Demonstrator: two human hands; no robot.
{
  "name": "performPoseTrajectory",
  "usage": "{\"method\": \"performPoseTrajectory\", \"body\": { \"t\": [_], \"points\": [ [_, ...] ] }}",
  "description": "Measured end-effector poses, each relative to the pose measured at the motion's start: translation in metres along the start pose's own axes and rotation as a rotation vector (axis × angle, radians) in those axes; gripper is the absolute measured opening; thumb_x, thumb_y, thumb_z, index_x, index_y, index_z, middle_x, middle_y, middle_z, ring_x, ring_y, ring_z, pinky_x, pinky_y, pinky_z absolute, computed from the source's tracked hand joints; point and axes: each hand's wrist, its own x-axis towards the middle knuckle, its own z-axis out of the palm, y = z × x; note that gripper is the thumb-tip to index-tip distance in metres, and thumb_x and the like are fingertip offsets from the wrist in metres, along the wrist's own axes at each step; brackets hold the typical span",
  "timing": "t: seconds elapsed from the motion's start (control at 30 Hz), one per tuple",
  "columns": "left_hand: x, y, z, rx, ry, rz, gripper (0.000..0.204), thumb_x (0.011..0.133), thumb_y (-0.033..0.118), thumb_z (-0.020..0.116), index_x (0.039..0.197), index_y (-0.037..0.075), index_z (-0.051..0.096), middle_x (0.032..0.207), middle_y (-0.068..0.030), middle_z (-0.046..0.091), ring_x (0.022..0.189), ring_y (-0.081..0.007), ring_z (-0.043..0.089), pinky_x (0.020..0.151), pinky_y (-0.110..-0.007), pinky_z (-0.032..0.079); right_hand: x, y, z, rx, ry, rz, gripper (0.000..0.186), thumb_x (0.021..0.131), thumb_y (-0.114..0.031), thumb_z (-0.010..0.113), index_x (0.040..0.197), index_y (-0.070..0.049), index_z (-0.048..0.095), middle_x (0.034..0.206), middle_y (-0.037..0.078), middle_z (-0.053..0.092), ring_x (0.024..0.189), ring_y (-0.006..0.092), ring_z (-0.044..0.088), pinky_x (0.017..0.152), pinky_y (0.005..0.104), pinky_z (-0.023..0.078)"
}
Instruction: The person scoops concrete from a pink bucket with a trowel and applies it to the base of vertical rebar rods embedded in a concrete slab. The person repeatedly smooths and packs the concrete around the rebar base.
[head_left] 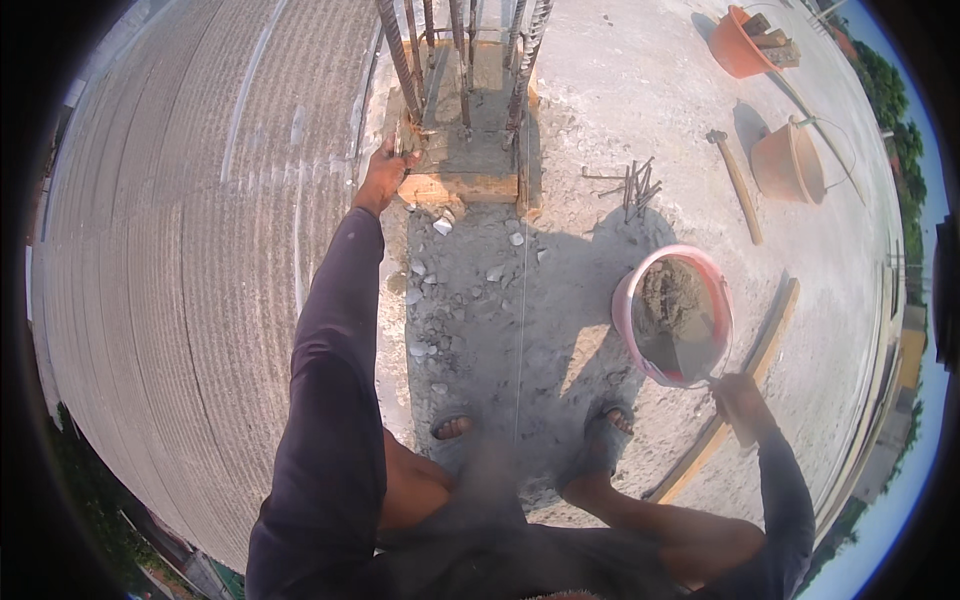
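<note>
My left hand point(384, 177) reaches forward to the left corner of a wooden form point(462, 189), its fingers closed around the board edge there. Grey mortar point(482, 150) lies inside the form, around upright ribbed steel bars point(465, 60). At the right, my right hand point(743, 403) grips a trowel point(694, 352), whose blade dips into a pink-rimmed bucket point(622, 318). Wet mortar point(672, 295) is heaped in that bucket. The trowel's handle is mostly hidden by my fingers.
Corrugated roofing point(190, 270) spans the left side. A hammer point(738, 190), loose nails point(640, 190) and a wooden strip point(775, 325) lie at the right. Beyond stand a tan bucket point(785, 165) and an orange bucket point(738, 48) with wood pieces. A taut string point(521, 320) runs between my feet.
</note>
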Motion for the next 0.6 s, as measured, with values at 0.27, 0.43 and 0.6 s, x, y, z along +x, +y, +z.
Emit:
{"method": "performPoseTrajectory", "body": {
  "t": [0.27,0.43,0.6],
  "points": [
    [0.000,-0.005,-0.014,0.152,-0.035,0.027,0.080,0.092,0.026,0.075,0.154,-0.003,0.035,0.154,-0.0191,0.046,0.138,-0.0252,0.047,0.113,-0.033,0.035,-0.041,-0.058,-0.047,0.049,-0.010,-0.107,0.027,0.093,-0.025,0.063,0.077,-0.003,0.063,0.057,0.001,0.052,0.050,0.0105,0.051,0.046,0.0279,0.039],
    [0.008,-0.024,-0.020,-0.322,-0.092,0.025,0.081,0.099,0.054,0.057,0.150,-0.007,0.039,0.157,-0.0191,0.041,0.143,-0.0249,0.040,0.117,-0.033,0.029,0.007,-0.169,0.002,-0.206,0.116,-0.630,0.021,0.090,-0.019,0.067,0.095,0.001,0.066,0.071,0.011,0.063,0.063,0.0219,0.062,0.058,0.0358,0.047],
    [-0.006,-0.009,-0.010,-0.204,0.054,-0.049,0.083,0.102,0.061,0.047,0.146,-0.009,0.044,0.155,-0.0203,0.043,0.140,-0.0263,0.043,0.116,-0.034,0.030,0.112,-0.261,0.137,-0.995,0.749,-1.116,0.029,0.094,-0.027,0.065,0.103,0.000,0.060,0.089,0.017,0.063,0.075,0.0358,0.067,0.065,0.0438,0.055]
  ]
}}
